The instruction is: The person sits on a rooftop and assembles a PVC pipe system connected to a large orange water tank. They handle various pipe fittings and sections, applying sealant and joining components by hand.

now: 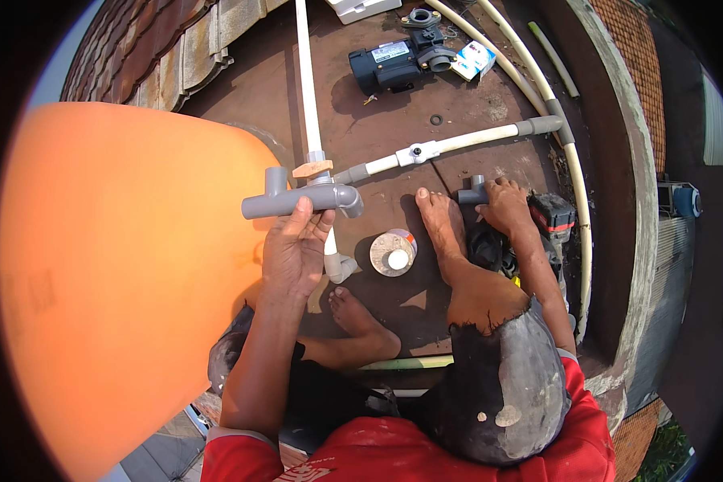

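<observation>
My left hand (pixel 296 251) is closed on a grey PVC pipe piece (pixel 297 201), raised beside the orange tank, with the thumb and fingers on its underside. A short branch stands up at its left end, and an elbow sits at its right end. Behind it, a white pipe with an orange-handled valve (pixel 313 169) runs away from me. Low at the right, my right hand (pixel 506 206) is closed round the end of a smaller grey PVC tee (pixel 474 193). A round can with a white cap (pixel 393 253) stands between my feet.
The big orange tank (pixel 128 265) fills the left. A dark water pump (pixel 390 67) and a small box (pixel 473 61) lie at the back. White pipes with an inline valve (pixel 417 153) cross the floor. A black-and-red tool battery (pixel 553 213) and a low wall (pixel 631 145) are at the right.
</observation>
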Demonstrator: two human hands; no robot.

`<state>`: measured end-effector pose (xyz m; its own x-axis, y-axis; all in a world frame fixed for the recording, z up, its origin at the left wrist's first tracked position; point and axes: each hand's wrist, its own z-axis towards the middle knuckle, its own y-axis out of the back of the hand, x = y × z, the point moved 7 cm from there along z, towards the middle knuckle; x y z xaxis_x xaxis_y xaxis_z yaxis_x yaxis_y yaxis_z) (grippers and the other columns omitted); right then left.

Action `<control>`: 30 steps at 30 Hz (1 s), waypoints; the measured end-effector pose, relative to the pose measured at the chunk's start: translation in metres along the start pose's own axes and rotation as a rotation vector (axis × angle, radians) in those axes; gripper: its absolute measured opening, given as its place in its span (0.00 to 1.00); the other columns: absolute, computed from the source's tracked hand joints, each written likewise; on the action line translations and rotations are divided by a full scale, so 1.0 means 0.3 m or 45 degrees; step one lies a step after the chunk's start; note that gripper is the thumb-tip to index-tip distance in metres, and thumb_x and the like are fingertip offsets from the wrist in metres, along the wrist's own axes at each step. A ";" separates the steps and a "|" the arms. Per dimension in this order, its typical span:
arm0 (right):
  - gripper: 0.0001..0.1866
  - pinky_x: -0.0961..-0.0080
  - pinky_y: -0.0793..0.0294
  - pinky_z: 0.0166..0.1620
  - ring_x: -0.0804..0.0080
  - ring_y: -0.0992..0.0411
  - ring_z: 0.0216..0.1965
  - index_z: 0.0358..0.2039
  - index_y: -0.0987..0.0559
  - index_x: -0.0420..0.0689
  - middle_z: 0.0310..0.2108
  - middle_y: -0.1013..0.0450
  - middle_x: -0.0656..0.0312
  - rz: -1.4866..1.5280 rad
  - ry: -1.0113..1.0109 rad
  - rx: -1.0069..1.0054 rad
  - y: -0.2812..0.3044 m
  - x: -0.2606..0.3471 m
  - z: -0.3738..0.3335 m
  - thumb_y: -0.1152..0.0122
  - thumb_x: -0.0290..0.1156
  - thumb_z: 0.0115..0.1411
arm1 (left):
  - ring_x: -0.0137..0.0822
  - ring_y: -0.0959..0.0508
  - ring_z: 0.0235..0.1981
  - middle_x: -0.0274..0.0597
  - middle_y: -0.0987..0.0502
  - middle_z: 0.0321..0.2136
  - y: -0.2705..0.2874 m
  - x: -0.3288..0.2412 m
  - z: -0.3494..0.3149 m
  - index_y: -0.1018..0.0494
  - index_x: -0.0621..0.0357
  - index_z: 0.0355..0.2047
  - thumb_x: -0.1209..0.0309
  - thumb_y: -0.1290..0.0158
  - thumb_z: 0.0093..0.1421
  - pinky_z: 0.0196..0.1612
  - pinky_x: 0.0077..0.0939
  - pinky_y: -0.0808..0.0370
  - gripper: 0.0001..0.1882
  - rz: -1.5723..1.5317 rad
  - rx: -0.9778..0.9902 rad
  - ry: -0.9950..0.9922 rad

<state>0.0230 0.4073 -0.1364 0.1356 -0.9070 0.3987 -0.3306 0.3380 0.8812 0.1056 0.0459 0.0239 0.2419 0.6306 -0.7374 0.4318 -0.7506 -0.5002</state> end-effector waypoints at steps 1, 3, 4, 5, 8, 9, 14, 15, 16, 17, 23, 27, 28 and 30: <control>0.28 0.48 0.25 0.58 0.45 0.24 0.56 0.55 0.17 0.43 0.53 0.21 0.48 0.271 0.066 0.017 0.051 0.052 -0.007 0.23 0.42 0.58 | 0.33 0.20 0.53 0.42 0.20 0.50 -0.017 0.045 -0.005 0.26 0.61 0.54 0.70 0.39 0.73 0.57 0.29 0.18 0.14 0.029 0.010 0.042; 0.28 0.49 0.23 0.56 0.43 0.21 0.53 0.56 0.18 0.41 0.50 0.19 0.46 0.708 0.234 0.049 0.176 0.163 -0.048 0.23 0.41 0.58 | 0.33 0.20 0.54 0.42 0.18 0.49 -0.079 0.164 -0.013 0.23 0.61 0.52 0.70 0.39 0.73 0.60 0.31 0.19 0.11 0.005 -0.020 0.197; 0.27 0.50 0.22 0.54 0.43 0.20 0.52 0.55 0.19 0.40 0.48 0.19 0.45 0.882 0.345 0.063 0.240 0.244 -0.078 0.23 0.40 0.59 | 0.34 0.20 0.55 0.42 0.19 0.49 -0.108 0.238 -0.007 0.23 0.60 0.51 0.70 0.39 0.73 0.59 0.31 0.19 0.11 -0.027 0.031 0.243; 0.27 0.51 0.21 0.53 0.42 0.19 0.50 0.55 0.19 0.40 0.47 0.18 0.44 1.072 0.452 0.074 0.290 0.301 -0.094 0.24 0.38 0.59 | 0.34 0.20 0.55 0.42 0.19 0.49 -0.142 0.313 0.007 0.23 0.60 0.51 0.69 0.38 0.72 0.59 0.31 0.19 0.11 -0.042 0.079 0.294; 0.22 0.57 0.21 0.52 0.44 0.19 0.49 0.53 0.20 0.40 0.43 0.18 0.44 0.846 0.254 0.391 0.300 0.349 -0.109 0.26 0.34 0.60 | 0.35 0.22 0.53 0.40 0.22 0.50 -0.241 0.482 0.026 0.25 0.59 0.53 0.68 0.36 0.71 0.60 0.33 0.22 0.15 -0.117 0.148 0.399; 0.22 0.57 0.21 0.52 0.44 0.19 0.49 0.52 0.20 0.40 0.43 0.18 0.44 0.799 0.211 0.333 0.300 0.310 -0.111 0.26 0.33 0.60 | 0.35 0.22 0.53 0.40 0.22 0.50 -0.258 0.551 0.046 0.25 0.59 0.53 0.68 0.36 0.71 0.60 0.34 0.22 0.15 -0.154 0.115 0.452; 0.20 0.53 0.21 0.50 0.41 0.19 0.47 0.50 0.20 0.39 0.42 0.18 0.43 0.611 0.162 0.137 0.167 0.145 -0.090 0.29 0.29 0.57 | 0.37 0.23 0.54 0.40 0.22 0.51 -0.261 0.818 0.147 0.25 0.57 0.54 0.66 0.32 0.68 0.58 0.33 0.23 0.19 -0.218 -0.029 0.601; 0.20 0.52 0.21 0.50 0.40 0.19 0.47 0.49 0.20 0.39 0.41 0.18 0.43 0.594 0.162 0.136 0.140 0.139 -0.081 0.30 0.28 0.56 | 0.37 0.23 0.54 0.41 0.22 0.51 -0.250 0.835 0.156 0.25 0.57 0.54 0.66 0.32 0.67 0.58 0.33 0.23 0.20 -0.209 -0.065 0.607; 0.20 0.50 0.21 0.51 0.38 0.19 0.48 0.49 0.20 0.40 0.42 0.18 0.41 0.501 0.069 0.181 0.126 0.117 -0.066 0.31 0.28 0.56 | 0.36 0.22 0.53 0.41 0.20 0.50 -0.227 0.859 0.187 0.24 0.57 0.53 0.66 0.31 0.66 0.57 0.34 0.23 0.19 -0.195 -0.065 0.620; 0.20 0.50 0.21 0.51 0.38 0.19 0.48 0.50 0.20 0.40 0.42 0.18 0.41 0.402 0.033 0.158 0.113 0.105 -0.048 0.31 0.29 0.56 | 0.36 0.21 0.52 0.41 0.19 0.48 -0.191 0.880 0.203 0.22 0.57 0.52 0.66 0.30 0.66 0.57 0.34 0.22 0.19 -0.176 -0.077 0.637; 0.20 0.47 0.20 0.51 0.39 0.18 0.47 0.49 0.20 0.42 0.43 0.17 0.43 -0.064 -0.049 -0.016 0.051 -0.038 -0.010 0.27 0.34 0.58 | 0.36 0.17 0.46 0.41 0.16 0.43 -0.194 0.881 0.200 0.20 0.59 0.50 0.67 0.30 0.65 0.53 0.33 0.18 0.17 -0.214 0.028 0.606; 0.20 0.48 0.19 0.52 0.40 0.18 0.47 0.48 0.19 0.41 0.43 0.17 0.43 -0.104 -0.091 0.038 0.028 -0.051 0.021 0.27 0.35 0.59 | 0.35 0.17 0.46 0.42 0.16 0.43 -0.173 0.850 0.208 0.20 0.61 0.50 0.67 0.31 0.67 0.51 0.30 0.17 0.16 -0.179 0.034 0.617; 0.20 0.48 0.19 0.52 0.40 0.18 0.47 0.49 0.19 0.41 0.43 0.17 0.43 -0.100 -0.118 0.050 0.029 -0.061 0.024 0.27 0.35 0.59 | 0.35 0.17 0.45 0.42 0.16 0.43 -0.171 0.848 0.210 0.21 0.61 0.49 0.67 0.32 0.68 0.50 0.29 0.17 0.15 -0.162 0.022 0.625; 0.21 0.48 0.19 0.52 0.40 0.18 0.47 0.50 0.19 0.41 0.43 0.17 0.43 -0.072 -0.168 0.036 0.038 -0.091 0.032 0.26 0.36 0.59 | 0.35 0.17 0.45 0.42 0.16 0.43 -0.171 0.858 0.219 0.21 0.61 0.49 0.67 0.32 0.68 0.50 0.29 0.17 0.15 -0.146 0.046 0.670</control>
<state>0.0065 0.4334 -0.1397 0.0310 -0.9502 0.3100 -0.3520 0.2799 0.8931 0.0887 0.2337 -0.1701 0.6015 0.7158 -0.3548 0.4534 -0.6715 -0.5861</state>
